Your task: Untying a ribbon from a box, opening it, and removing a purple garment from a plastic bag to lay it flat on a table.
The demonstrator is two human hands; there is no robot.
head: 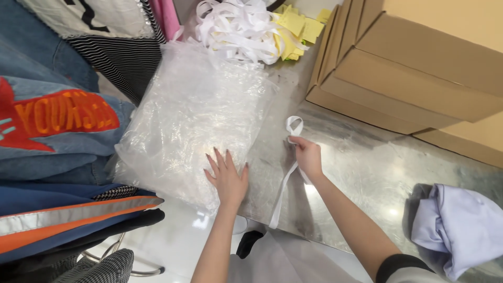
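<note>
Head cam looked down at a metal desk [367,162]. The left hand [228,178] lay flat, fingers spread, palm down on the near edge of a stack of clear plastic bags [194,115]; it pressed on the stack and gripped nothing. The stack sat on the desk's left part, its near-left corner hanging past the desk edge. The right hand [307,156] was pinched shut on a white strip of tape [285,183], just right of the stack. The strip's upper end curled into a small loop [294,126] above the fingers; the lower end trailed down over the desk's near edge. The two hands were near each other but not touching. Behind the stack I saw a tangled pile of white strips [238,29] with yellow paper slips [298,26] just beside it. Flat cardboard boxes [419,68] were stacked at the right rear of the desk. A pale lilac garment [456,225] lay bunched on the desk's near-right corner. On the left, off the desk, hung denim clothing with a red patch [57,118], and below it a dark blue garment with an orange and grey reflective band [73,217].
</note>
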